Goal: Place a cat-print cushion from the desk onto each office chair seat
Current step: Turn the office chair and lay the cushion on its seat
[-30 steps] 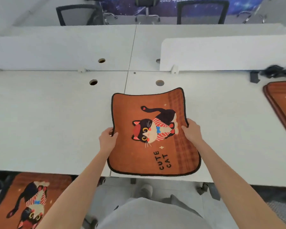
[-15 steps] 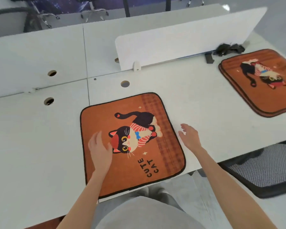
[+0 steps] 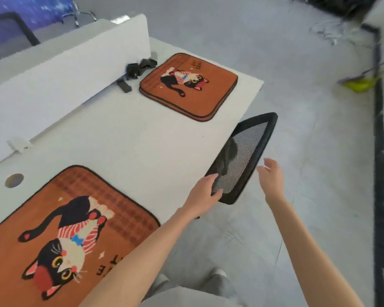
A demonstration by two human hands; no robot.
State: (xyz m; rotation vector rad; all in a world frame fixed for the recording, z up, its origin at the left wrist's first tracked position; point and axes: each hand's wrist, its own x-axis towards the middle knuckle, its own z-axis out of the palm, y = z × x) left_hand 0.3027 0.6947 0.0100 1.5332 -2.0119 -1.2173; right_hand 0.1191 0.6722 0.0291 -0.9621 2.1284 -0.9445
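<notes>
- Left hand (image 3: pixel 203 197): grip closed on chair backrest (image 3: pixel 242 158) frame, 3 o'clock of near cushion (image 3: pixel 60 235).
- Right hand (image 3: pixel 272 180): fingers spread wide, empty, just beside backrest.
- Cushion stack (image 3: pixel 189 85) on counter (image 3: pixel 142 138), 12 o'clock.

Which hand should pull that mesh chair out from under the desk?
Left. The left hand already grips the mesh chair back's near edge, fingers curled over its frame. The right hand hangs open beside it, not touching.
</notes>
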